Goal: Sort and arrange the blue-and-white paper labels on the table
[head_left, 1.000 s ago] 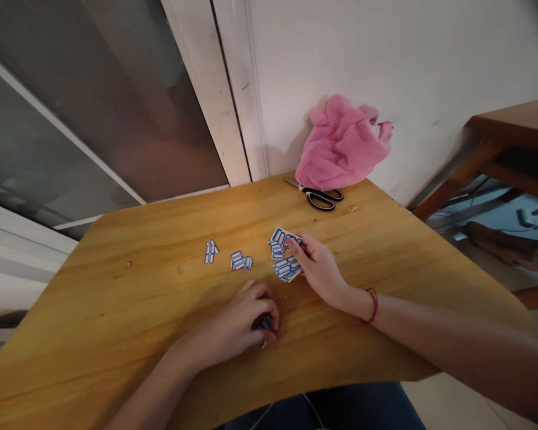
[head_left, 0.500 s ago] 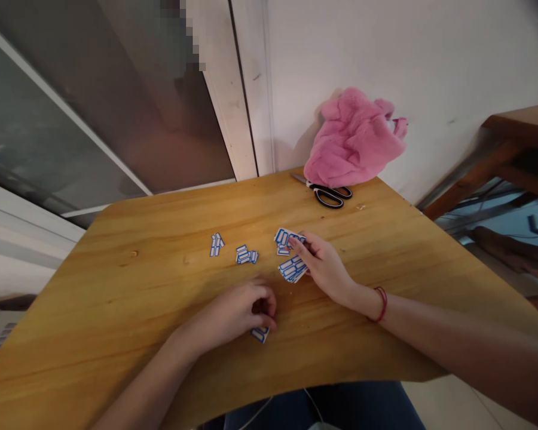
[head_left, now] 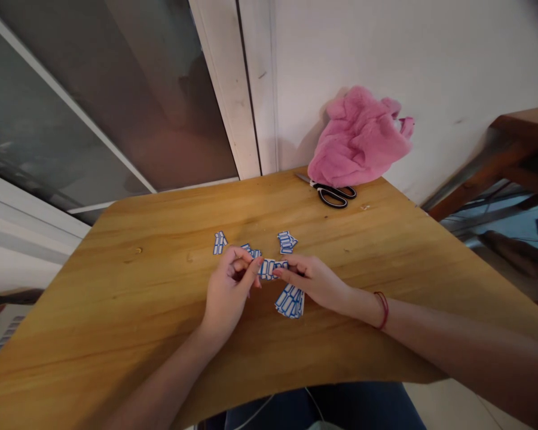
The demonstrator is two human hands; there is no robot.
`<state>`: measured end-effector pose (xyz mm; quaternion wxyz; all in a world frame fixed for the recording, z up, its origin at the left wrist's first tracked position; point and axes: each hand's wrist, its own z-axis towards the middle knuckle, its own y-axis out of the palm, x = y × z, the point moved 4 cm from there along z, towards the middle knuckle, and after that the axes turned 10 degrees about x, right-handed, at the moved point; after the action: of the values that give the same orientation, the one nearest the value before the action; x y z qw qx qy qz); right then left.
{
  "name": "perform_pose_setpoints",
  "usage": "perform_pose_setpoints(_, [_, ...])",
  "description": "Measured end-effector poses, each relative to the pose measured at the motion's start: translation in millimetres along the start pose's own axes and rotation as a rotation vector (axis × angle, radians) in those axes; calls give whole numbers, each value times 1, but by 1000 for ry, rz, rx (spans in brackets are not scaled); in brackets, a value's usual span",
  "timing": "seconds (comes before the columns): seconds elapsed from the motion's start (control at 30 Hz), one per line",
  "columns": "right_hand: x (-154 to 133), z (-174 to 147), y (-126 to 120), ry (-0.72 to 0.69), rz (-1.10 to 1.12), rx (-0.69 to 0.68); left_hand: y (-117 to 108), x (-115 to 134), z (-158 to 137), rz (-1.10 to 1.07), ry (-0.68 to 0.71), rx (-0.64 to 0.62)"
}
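Note:
Between my two hands is a small stack of white label stickers with blue frames (head_left: 268, 269). My left hand (head_left: 228, 283) is closed, thumb and fingers pinching the stack's left end. My right hand (head_left: 316, 280) grips the right end between thumb and fingers. A fan of similar label strips (head_left: 290, 301) sticks out below the right hand, seemingly held by its lower fingers, which are hidden. Past the hands lie three small groups of cut labels: a left group (head_left: 219, 242), a middle group (head_left: 251, 251) partly covered by my left fingers, and a right group (head_left: 287, 241).
The wooden table (head_left: 161, 298) carries black-handled scissors (head_left: 334, 196) at the back, partly beneath a pink fluffy cloth (head_left: 361, 140) against the white wall. A glass-panelled door (head_left: 161, 89) stands behind the table's left side. Wooden furniture (head_left: 511, 137) is at the right.
My left hand has risen from near the front edge and come up to the right hand's labels. The right hand has moved left and slightly nearer me, uncovering the right group.

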<state>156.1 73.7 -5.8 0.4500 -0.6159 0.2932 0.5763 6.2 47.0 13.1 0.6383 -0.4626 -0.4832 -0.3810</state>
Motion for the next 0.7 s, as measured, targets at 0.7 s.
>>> perform_pose_setpoints(0.7, [-12,-3,-17,-70,-204,354,26,-8,-13,-52,-153,-317])
